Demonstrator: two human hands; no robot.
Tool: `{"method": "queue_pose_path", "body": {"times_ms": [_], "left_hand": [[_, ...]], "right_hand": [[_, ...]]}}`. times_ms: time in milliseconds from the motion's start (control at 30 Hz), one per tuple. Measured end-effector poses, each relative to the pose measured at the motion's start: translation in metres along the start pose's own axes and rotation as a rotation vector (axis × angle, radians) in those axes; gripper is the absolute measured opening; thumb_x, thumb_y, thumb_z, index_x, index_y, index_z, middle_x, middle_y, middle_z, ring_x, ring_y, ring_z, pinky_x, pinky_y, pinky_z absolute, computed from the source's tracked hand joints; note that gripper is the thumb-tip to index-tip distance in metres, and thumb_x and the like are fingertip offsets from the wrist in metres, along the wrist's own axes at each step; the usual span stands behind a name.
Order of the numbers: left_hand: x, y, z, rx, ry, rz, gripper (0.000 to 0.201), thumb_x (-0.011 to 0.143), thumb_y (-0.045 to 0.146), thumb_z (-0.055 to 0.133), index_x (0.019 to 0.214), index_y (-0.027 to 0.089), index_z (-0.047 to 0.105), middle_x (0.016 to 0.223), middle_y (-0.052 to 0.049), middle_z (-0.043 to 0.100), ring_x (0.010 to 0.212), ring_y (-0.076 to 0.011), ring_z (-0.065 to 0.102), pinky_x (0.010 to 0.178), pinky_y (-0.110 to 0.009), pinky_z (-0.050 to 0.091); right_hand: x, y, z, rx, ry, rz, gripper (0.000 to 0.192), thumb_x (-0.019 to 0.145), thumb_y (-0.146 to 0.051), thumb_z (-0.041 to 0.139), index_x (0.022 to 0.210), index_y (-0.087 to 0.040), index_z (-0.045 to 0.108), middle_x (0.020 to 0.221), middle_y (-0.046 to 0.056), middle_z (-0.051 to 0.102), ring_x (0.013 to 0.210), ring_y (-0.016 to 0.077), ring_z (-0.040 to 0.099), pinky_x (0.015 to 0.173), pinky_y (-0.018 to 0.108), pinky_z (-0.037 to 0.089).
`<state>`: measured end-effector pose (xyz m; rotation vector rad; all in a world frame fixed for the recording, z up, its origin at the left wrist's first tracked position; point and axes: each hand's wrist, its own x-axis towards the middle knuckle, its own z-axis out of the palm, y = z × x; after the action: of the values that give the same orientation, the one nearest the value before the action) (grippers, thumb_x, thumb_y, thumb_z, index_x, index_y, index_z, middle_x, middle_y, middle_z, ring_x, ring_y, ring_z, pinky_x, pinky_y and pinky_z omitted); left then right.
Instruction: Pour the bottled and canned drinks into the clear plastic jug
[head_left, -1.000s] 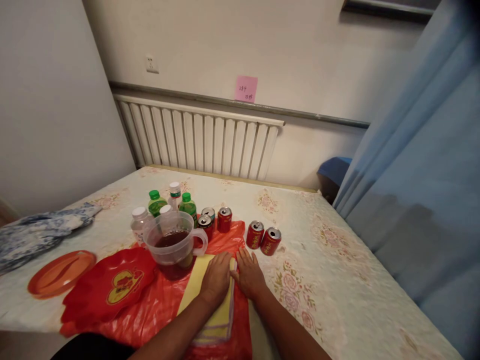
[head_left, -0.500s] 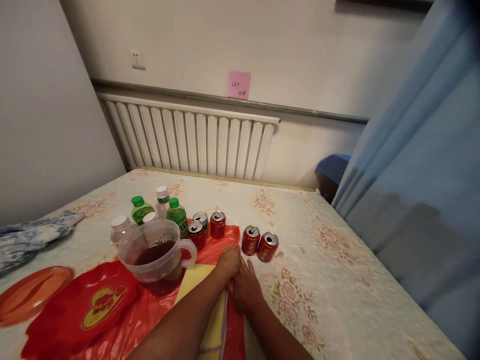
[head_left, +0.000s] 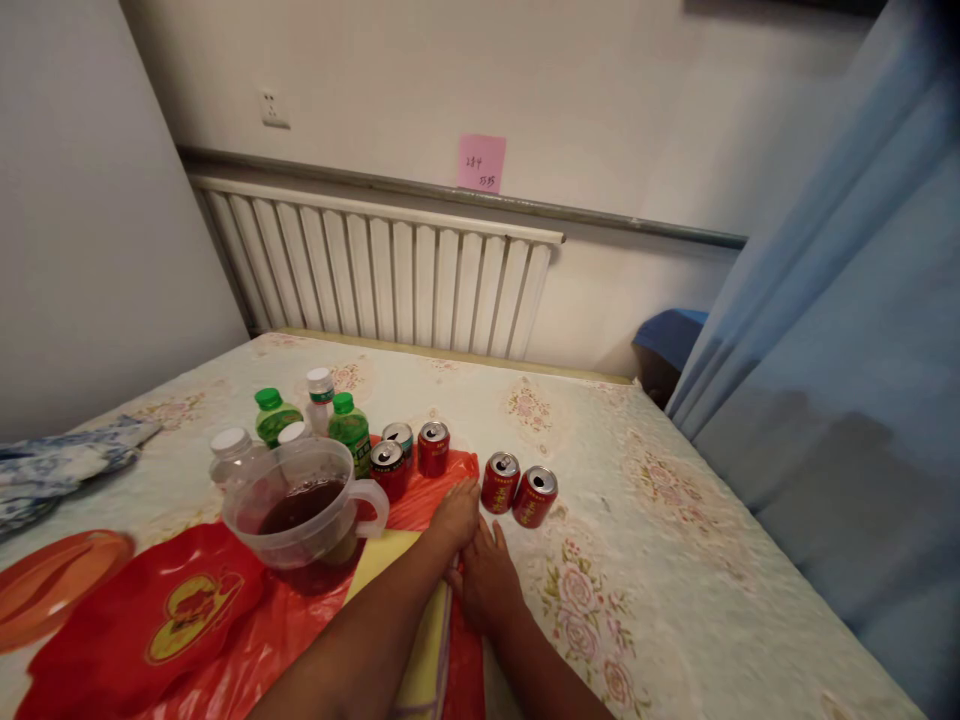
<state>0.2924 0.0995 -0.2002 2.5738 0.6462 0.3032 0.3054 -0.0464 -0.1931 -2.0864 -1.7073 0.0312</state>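
Observation:
My left hand (head_left: 454, 518) lies flat at the right edge of a red plastic sheet (head_left: 420, 510), its fingers stretched forward. Right beside it, my right hand (head_left: 491, 580) rests palm down with fingers extended, touching the left hand. A folded yellow cloth (head_left: 425, 650) runs under my left forearm. Just beyond my fingers stand two red cans, the nearer-left can (head_left: 500, 482) and the right can (head_left: 535, 497), both opened. Left of my hands is a clear plastic jug (head_left: 300, 540) with a handle, partly filled with dark brown liquid. What lies under my palms is hidden.
Behind the jug stand green-capped bottles (head_left: 349, 425), white-capped bottles (head_left: 320, 395) and more cans (head_left: 433, 448). At left lie a red scalloped plate (head_left: 112, 620), an orange lid (head_left: 52, 590) and blue-white fabric (head_left: 67, 470). A blue curtain (head_left: 840, 350) hangs at right.
Both hands stay together at the sheet's edge, with the right fingers slightly lower in view. The camera view has shifted a little; the bottles, jug and cans stand as before.

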Motion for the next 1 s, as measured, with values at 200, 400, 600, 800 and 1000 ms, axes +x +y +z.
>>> {"method": "queue_pose_path", "body": {"times_ms": [200, 400, 600, 800, 1000], "left_hand": [[0.010, -0.005, 0.006, 0.034, 0.049, -0.030, 0.038, 0.094, 0.033, 0.059, 0.130, 0.020, 0.053, 0.140, -0.010, 0.050, 0.125, -0.0288, 0.051, 0.103, -0.054, 0.043], [0.011, -0.006, 0.003, 0.062, 0.070, -0.002, 0.037, 0.094, 0.033, 0.059, 0.129, 0.020, 0.054, 0.139, -0.010, 0.051, 0.122, -0.0278, 0.053, 0.101, -0.053, 0.045], [0.014, -0.008, 0.001, 0.092, 0.057, 0.020, 0.042, 0.096, 0.033, 0.056, 0.135, 0.019, 0.050, 0.145, -0.011, 0.047, 0.130, -0.0296, 0.047, 0.108, -0.056, 0.038], [0.018, -0.010, 0.001, 0.128, 0.012, -0.006, 0.048, 0.097, 0.014, 0.033, 0.145, 0.012, 0.041, 0.154, -0.015, 0.038, 0.144, -0.0230, 0.031, 0.119, -0.041, 0.024], [0.020, -0.008, 0.001, 0.146, 0.022, 0.015, 0.052, 0.092, 0.006, 0.035, 0.143, 0.010, 0.041, 0.152, -0.016, 0.040, 0.145, -0.0236, 0.029, 0.119, -0.043, 0.024]], "right_hand": [[0.001, 0.001, 0.003, -0.009, -0.005, 0.012, 0.065, 0.091, -0.041, 0.055, 0.148, -0.015, 0.038, 0.155, 0.014, 0.035, 0.146, 0.0313, 0.026, 0.118, 0.056, 0.019], [0.002, 0.001, 0.004, -0.015, -0.009, 0.018, 0.063, 0.090, -0.040, 0.056, 0.146, -0.015, 0.041, 0.154, 0.015, 0.038, 0.145, 0.0320, 0.026, 0.118, 0.056, 0.019], [0.002, -0.003, -0.003, -0.049, -0.040, 0.032, 0.060, 0.093, -0.042, 0.051, 0.146, -0.016, 0.040, 0.154, 0.012, 0.038, 0.146, 0.0290, 0.024, 0.119, 0.053, 0.019], [-0.001, -0.008, -0.010, -0.053, -0.076, 0.055, 0.063, 0.096, -0.047, 0.043, 0.150, -0.016, 0.034, 0.158, 0.011, 0.030, 0.148, 0.0280, 0.020, 0.119, 0.054, 0.016], [-0.022, -0.009, -0.010, -0.053, -0.175, 0.049, 0.068, 0.096, -0.049, 0.043, 0.152, -0.013, 0.029, 0.159, 0.011, 0.026, 0.148, 0.0295, 0.018, 0.120, 0.053, 0.015]]}}
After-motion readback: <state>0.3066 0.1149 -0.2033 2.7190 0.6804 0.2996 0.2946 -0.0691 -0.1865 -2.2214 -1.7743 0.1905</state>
